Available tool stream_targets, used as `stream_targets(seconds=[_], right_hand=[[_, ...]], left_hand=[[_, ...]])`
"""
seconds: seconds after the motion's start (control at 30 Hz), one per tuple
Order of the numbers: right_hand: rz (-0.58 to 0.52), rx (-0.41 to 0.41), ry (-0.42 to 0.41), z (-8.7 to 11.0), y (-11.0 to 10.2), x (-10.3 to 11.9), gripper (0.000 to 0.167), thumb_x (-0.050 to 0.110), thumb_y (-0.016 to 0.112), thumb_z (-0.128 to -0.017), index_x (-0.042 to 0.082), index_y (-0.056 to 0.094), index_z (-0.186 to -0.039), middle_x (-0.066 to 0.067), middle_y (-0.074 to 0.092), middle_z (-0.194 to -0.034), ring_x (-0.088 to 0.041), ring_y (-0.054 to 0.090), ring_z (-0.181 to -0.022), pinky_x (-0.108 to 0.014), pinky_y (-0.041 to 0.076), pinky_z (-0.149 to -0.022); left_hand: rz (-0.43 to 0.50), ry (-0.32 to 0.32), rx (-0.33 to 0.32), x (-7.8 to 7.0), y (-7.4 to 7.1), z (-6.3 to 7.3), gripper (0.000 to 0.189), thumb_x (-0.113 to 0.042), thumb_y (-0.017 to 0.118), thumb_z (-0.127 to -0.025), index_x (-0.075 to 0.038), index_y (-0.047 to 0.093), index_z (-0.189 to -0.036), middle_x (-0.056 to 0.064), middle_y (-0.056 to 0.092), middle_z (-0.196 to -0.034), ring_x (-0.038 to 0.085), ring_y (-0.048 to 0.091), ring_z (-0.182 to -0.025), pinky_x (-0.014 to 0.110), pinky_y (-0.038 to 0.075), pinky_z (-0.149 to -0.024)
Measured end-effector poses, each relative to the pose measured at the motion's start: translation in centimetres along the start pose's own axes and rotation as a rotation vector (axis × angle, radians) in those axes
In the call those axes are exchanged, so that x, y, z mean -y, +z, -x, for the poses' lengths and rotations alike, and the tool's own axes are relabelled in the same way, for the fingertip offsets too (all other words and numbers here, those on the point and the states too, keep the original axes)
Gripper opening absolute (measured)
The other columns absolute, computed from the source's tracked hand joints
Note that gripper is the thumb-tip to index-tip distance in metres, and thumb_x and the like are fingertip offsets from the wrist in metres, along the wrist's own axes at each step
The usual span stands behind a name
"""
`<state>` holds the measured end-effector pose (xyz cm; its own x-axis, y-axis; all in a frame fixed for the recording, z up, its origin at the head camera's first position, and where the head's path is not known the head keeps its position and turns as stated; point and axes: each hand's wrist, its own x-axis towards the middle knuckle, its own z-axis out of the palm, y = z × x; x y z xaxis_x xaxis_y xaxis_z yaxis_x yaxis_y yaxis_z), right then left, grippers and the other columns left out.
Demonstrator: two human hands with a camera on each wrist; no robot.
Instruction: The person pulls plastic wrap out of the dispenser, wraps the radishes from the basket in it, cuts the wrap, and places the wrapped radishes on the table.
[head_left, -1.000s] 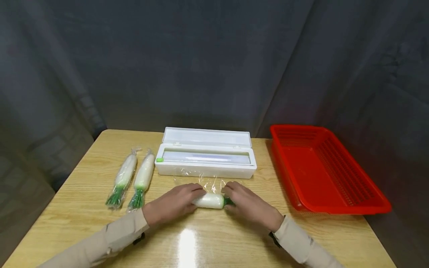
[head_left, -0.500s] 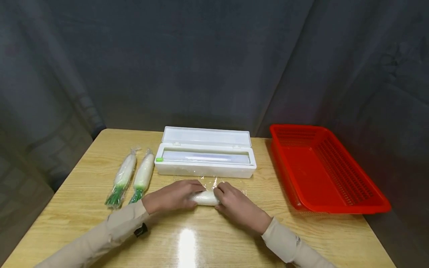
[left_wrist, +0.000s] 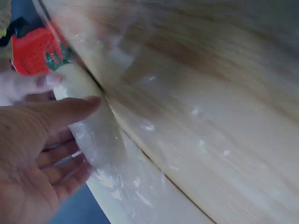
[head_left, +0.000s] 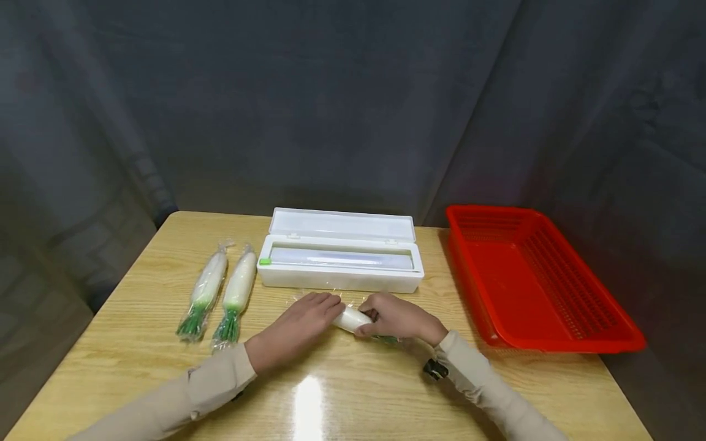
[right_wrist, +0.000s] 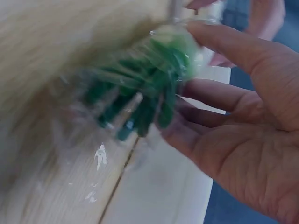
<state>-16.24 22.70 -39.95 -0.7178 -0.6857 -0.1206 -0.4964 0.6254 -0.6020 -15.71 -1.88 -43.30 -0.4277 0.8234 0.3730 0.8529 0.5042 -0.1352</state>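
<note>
A white radish (head_left: 352, 319) with green stems lies in clear cling film in front of the box, slanted with its green end nearer the body. My left hand (head_left: 303, 324) holds its left part; the left wrist view shows the thumb over the radish (left_wrist: 96, 133) and the fingers along the other side. My right hand (head_left: 399, 318) grips it near the green end, thumb on the near side. Film wraps loosely round the green stems (right_wrist: 140, 84) in the right wrist view. Loose cling film (left_wrist: 140, 191) trails past the radish's white end.
Two film-wrapped radishes, a left one (head_left: 204, 294) and a right one (head_left: 237, 294), lie on the table (head_left: 265, 404) at left. A white cling film box (head_left: 339, 280) with its lid up stands behind my hands. A red basket (head_left: 480, 300) is at right.
My right hand moved from the radish's middle back toward its green end, with the thumb now on the near side. The radish has swung to a slant. My left hand lies further over its left end.
</note>
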Motion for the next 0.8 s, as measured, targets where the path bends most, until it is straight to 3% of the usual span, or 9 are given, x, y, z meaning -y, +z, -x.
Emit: stream_targets(seconds=[0.17,0.27,0.33,0.4,0.47,0.53,0.6,0.7,0.8], right_hand=[[-0.145,0.102,0.067,-0.4,-0.8,-0.9,0.021,0.018,0.077,-0.096,0.009,0.07,-0.078,0.011,0.052,-0.065,0.0,0.042,-0.058,-0.017,0.034,-0.056],[-0.144,0.103,0.143,-0.4,-0.9,-0.8,0.036,0.023,0.077,-0.096,0.015,0.057,-0.067,0.012,0.039,-0.06,-0.003,0.033,-0.055,-0.019,0.026,-0.054],[-0.105,0.05,0.204,-0.3,-0.9,-0.5,0.045,0.026,0.08,-0.094,0.014,0.048,-0.064,0.007,0.031,-0.061,-0.008,0.028,-0.057,-0.022,0.024,-0.056],[-0.022,-0.043,0.276,-0.1,-0.9,0.1,0.041,0.03,0.085,-0.089,0.011,0.055,-0.069,0.004,0.043,-0.068,-0.011,0.039,-0.065,-0.025,0.033,-0.06],[0.047,-0.129,0.337,0.2,-0.8,0.6,0.038,0.033,0.089,-0.085,0.004,0.066,-0.084,-0.002,0.056,-0.086,-0.015,0.049,-0.081,-0.03,0.044,-0.07],[0.062,-0.172,0.362,0.3,-0.8,0.8,0.045,0.035,0.091,-0.082,-0.001,0.069,-0.098,-0.006,0.06,-0.098,-0.018,0.052,-0.09,-0.035,0.046,-0.075],[0.017,-0.155,0.347,0.3,-0.8,0.7,0.044,0.031,0.09,-0.084,-0.003,0.064,-0.093,-0.004,0.056,-0.088,-0.017,0.049,-0.079,-0.032,0.043,-0.067],[-0.086,-0.089,0.264,0.0,-1.0,0.0,0.046,0.022,0.086,-0.089,0.001,0.047,-0.075,0.001,0.034,-0.068,-0.013,0.032,-0.062,-0.027,0.028,-0.059],[-0.145,-0.038,0.218,-0.3,-1.0,-0.7,0.034,0.019,0.083,-0.091,0.001,0.056,-0.078,0.006,0.048,-0.069,-0.006,0.042,-0.064,-0.021,0.036,-0.06]], left_hand=[[-0.08,0.002,0.023,-0.3,0.6,-0.8,0.037,0.001,0.079,-0.085,-0.008,0.067,-0.118,0.003,0.07,-0.117,0.02,0.065,-0.11,0.035,0.055,-0.098],[-0.064,0.006,0.037,0.0,0.8,-1.2,0.036,0.005,0.077,-0.084,-0.009,0.068,-0.117,0.003,0.07,-0.115,0.019,0.065,-0.109,0.036,0.054,-0.098],[-0.044,0.011,0.048,0.2,0.8,-1.4,0.037,0.006,0.077,-0.084,-0.007,0.068,-0.117,0.004,0.071,-0.116,0.021,0.066,-0.109,0.037,0.055,-0.098],[0.019,0.006,0.062,0.6,0.8,-1.7,0.035,0.004,0.078,-0.086,-0.005,0.069,-0.118,0.005,0.072,-0.117,0.022,0.067,-0.11,0.038,0.055,-0.1],[0.088,-0.006,0.073,1.0,0.7,-1.9,0.035,-0.001,0.081,-0.087,-0.004,0.071,-0.12,0.006,0.072,-0.119,0.023,0.067,-0.112,0.039,0.054,-0.102],[0.146,-0.016,0.076,1.4,0.6,-2.0,0.034,-0.006,0.083,-0.088,-0.005,0.072,-0.12,0.006,0.072,-0.12,0.024,0.066,-0.112,0.038,0.054,-0.102],[0.197,-0.024,0.073,1.8,0.6,-2.1,0.034,-0.008,0.084,-0.088,-0.005,0.072,-0.12,0.008,0.071,-0.12,0.025,0.065,-0.112,0.038,0.054,-0.102],[0.207,-0.008,0.039,1.9,0.5,-2.0,0.033,-0.007,0.083,-0.089,-0.003,0.072,-0.119,0.011,0.069,-0.121,0.026,0.065,-0.111,0.037,0.055,-0.099],[0.157,0.017,-0.006,1.6,0.4,-1.7,0.032,-0.006,0.082,-0.09,-0.002,0.071,-0.121,0.013,0.065,-0.123,0.027,0.064,-0.112,0.037,0.055,-0.099]])
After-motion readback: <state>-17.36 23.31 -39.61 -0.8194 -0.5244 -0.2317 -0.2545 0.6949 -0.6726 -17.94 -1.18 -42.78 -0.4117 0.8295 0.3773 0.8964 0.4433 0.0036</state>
